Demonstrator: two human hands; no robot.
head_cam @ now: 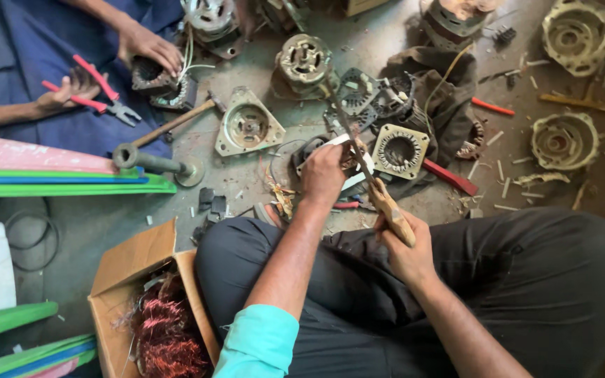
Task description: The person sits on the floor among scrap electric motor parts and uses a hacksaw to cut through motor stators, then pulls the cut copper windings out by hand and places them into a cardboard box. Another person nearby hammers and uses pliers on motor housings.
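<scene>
My left hand (323, 171) presses down on a dark motor stator (309, 150) on the floor and grips a white-handled tool against it. My right hand (406, 245) is closed around the wooden handle of a hammer (379, 196); its long shaft slants up and left across the stator toward a round motor (304, 59). I sit cross-legged in black trousers (540, 280) with a teal sleeve on my left arm.
Another person's hands at top left hold red-handled pliers (103, 94) and a stator (154, 77). Motor housings (246, 127), a square stator (400, 150), a second hammer (169, 126) and scraps litter the floor. A cardboard box (138, 259) of copper wire stands at my left knee.
</scene>
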